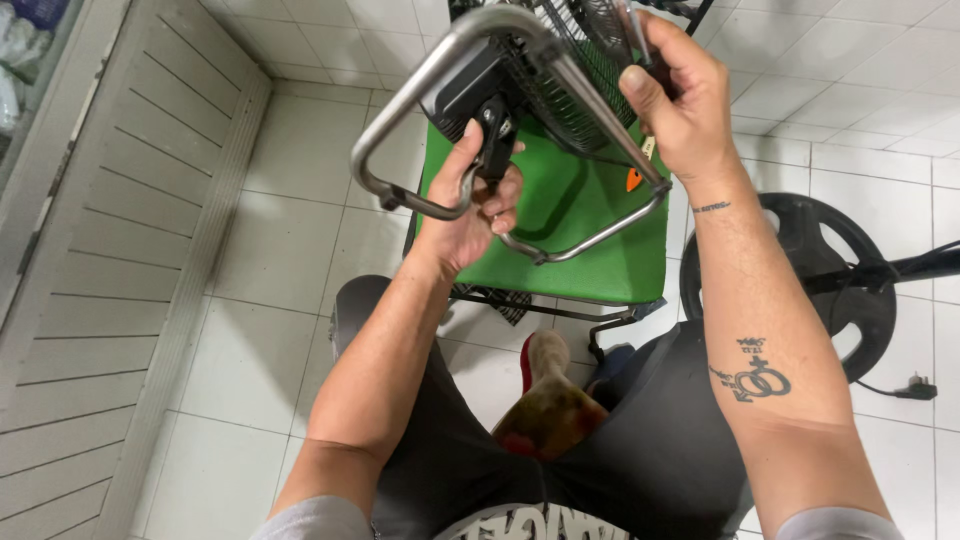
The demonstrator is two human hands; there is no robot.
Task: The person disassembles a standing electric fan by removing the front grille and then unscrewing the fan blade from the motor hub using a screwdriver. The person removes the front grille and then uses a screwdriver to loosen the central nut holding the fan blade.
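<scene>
Right now your two hands hold a floor fan with a black wire grille and a bent grey metal tube stand (560, 75) over the green seat of a metal-framed stool (590, 255). Your left hand (475, 205) is clenched around the lower bar of the tube stand, near the seat's left edge, with the thumb raised beside a black knob bracket (495, 130) where the stand meets the fan's dark motor housing (470, 85). Your right hand (680, 95) is closed on the fan's upper part, fingers wrapped over the grille rim and a slanting tube, above the seat's far right corner. The fan hangs tilted; whether any part of it rests on the seat, you cannot tell from here. A small orange piece (633, 180) shows on the seat near its right edge, just under the stand's tube.

To the right of the stool, on the white tiled floor (300, 330), lies a black round weight plate (800, 250) on a dark bar that runs off the right edge. A black plug with its cord (912, 388) lies on the tiles just below the plate. Your knees in dark shorts frame the bottom of the view, and a foot in a stained sock (548, 400) rests between them, near the stool's front edge. A pale slatted panel (100, 250) fills the left side.
</scene>
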